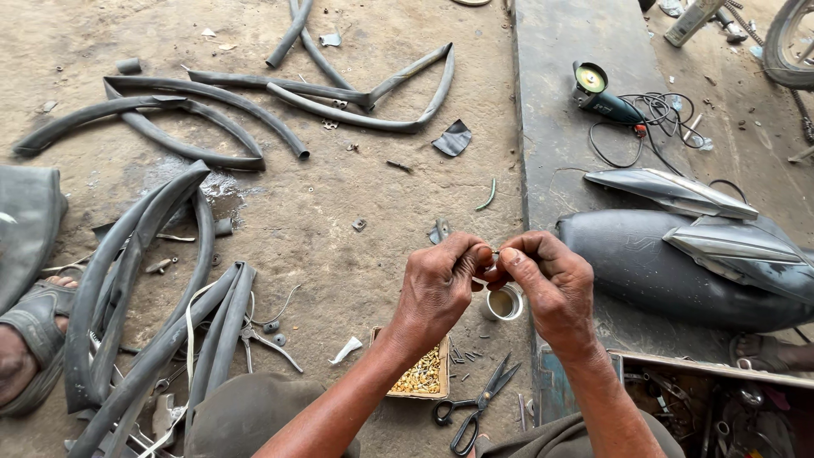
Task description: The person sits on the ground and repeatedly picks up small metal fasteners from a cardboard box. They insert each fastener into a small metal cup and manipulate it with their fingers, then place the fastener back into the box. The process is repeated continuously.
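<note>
a tiny part [494, 254] is pinched between the fingertips of the left hand [438, 287] and the right hand [551, 284], both sets of fingers closed tight on it; it is almost wholly hidden and too small to be made out. it is held above a small round tin [505, 303], whose contents cannot be seen clearly. a small cardboard box [421, 375] lying below the left wrist is filled with little yellowish pieces. black scissors [477, 405] are laid just beside it. a metal toolbox [721, 403], cut off at the lower right corner, is crowded with dim tools. a dark motorcycle body panel [678, 263] is cut off at the right edge, and an angle grinder [600, 95] with its cable lies beyond it on a concrete slab [560, 51]. cut strips of rubber inner tube [203, 119] are scattered over the dusty ground [339, 220]. a sandalled foot [30, 339] is partly seen at the left edge.
</note>
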The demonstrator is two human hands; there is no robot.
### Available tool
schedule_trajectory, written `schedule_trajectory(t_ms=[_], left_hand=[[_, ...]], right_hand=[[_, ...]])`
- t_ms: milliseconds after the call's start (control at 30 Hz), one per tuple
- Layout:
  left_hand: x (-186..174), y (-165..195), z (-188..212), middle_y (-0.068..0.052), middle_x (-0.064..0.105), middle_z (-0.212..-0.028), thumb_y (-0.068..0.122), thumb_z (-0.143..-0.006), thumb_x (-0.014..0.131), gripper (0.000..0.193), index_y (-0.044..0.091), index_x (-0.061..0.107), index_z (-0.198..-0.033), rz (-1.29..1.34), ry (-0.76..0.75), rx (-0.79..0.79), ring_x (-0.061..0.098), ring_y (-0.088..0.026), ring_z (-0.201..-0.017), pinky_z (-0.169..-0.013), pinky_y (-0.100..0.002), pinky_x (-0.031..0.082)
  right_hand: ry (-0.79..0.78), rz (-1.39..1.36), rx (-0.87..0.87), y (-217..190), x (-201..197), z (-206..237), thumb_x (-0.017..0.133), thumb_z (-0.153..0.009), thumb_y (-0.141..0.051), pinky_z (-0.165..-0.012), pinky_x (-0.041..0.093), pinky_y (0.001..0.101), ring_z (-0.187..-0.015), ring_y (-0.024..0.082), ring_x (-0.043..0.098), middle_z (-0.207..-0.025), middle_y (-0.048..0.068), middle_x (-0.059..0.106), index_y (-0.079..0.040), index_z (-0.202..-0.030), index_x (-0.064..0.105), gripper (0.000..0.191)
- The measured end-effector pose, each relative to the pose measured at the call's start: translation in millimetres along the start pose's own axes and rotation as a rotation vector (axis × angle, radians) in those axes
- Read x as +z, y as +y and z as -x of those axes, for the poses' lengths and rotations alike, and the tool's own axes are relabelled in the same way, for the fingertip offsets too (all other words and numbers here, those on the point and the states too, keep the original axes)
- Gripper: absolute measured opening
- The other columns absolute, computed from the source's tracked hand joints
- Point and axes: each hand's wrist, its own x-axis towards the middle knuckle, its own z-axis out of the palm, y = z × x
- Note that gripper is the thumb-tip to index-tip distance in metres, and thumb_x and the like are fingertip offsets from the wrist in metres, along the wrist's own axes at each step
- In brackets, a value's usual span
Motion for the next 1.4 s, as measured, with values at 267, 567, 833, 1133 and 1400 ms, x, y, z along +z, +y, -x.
schedule_trajectory(t_ms=[267, 567, 833, 1133, 1400], left_hand=[[-1.6, 2.1, -1.9, -0.009, 0.077, -0.082, 0.011, -0.102, 0.06, 0.015, 0.001, 0.069, -0.096, -0.059, 0.017, -0.056, 0.079, -0.015, -0.077, -0.062, -0.028, 0.066], [-2.9, -2.6, -2.0, -0.01, 0.075, -0.079, 0.011, -0.101, 0.061, 0.016, -0.001, 0.069, -0.093, -0.065, 0.054, -0.11, 0.077, -0.015, -0.072, -0.06, -0.03, 0.064], [-4.6, -6.7, -2.5, -0.01, 0.076, -0.078, 0.008, -0.099, 0.063, 0.013, 0.0, 0.07, -0.092, -0.067, 0.043, -0.079, 0.076, -0.014, -0.07, -0.058, -0.029, 0.063], [-0.7, -11.1, 0.1, -0.009, 0.075, -0.077, 0.003, -0.096, 0.062, 0.008, 0.0, 0.069, -0.093, -0.092, 0.012, -0.034, 0.076, -0.014, -0.071, -0.059, -0.028, 0.063], [6.5, -18.7, 6.5, -0.011, 0.073, -0.072, 0.002, -0.095, 0.061, 0.007, 0.0, 0.066, -0.091, -0.172, 0.044, 0.008, 0.075, -0.017, -0.065, -0.056, -0.031, 0.06]], right_hand=[[0.03, 0.034, -0.085, 6.3, 2.5, 0.6, 0.059, -0.102, -0.004, -0.078, 0.068, 0.0306, -0.087, 0.018, 0.078, -0.095, 0.014, 0.076, 0.003, -0.107, 0.067, 0.012], [-0.006, 0.022, -0.004, 11.5, 8.3, 0.0, 0.06, -0.099, -0.004, -0.076, 0.067, 0.0297, -0.086, 0.017, 0.077, -0.095, 0.012, 0.076, 0.002, -0.108, 0.065, 0.012], [0.008, -0.018, -0.007, 14.6, 10.3, 0.3, 0.06, -0.1, -0.005, -0.075, 0.068, 0.0302, -0.084, 0.017, 0.077, -0.093, 0.012, 0.076, 0.002, -0.107, 0.066, 0.012], [0.011, 0.148, -0.083, 9.8, 9.6, 1.0, 0.06, -0.099, -0.004, -0.07, 0.066, 0.0271, -0.079, 0.014, 0.077, -0.087, 0.01, 0.076, 0.001, -0.1, 0.068, 0.009], [-0.022, 0.253, -0.081, 6.6, 14.2, 6.6, 0.059, -0.098, -0.003, -0.061, 0.062, 0.0244, -0.071, 0.011, 0.074, -0.079, 0.007, 0.075, 0.0, -0.097, 0.067, 0.009]])
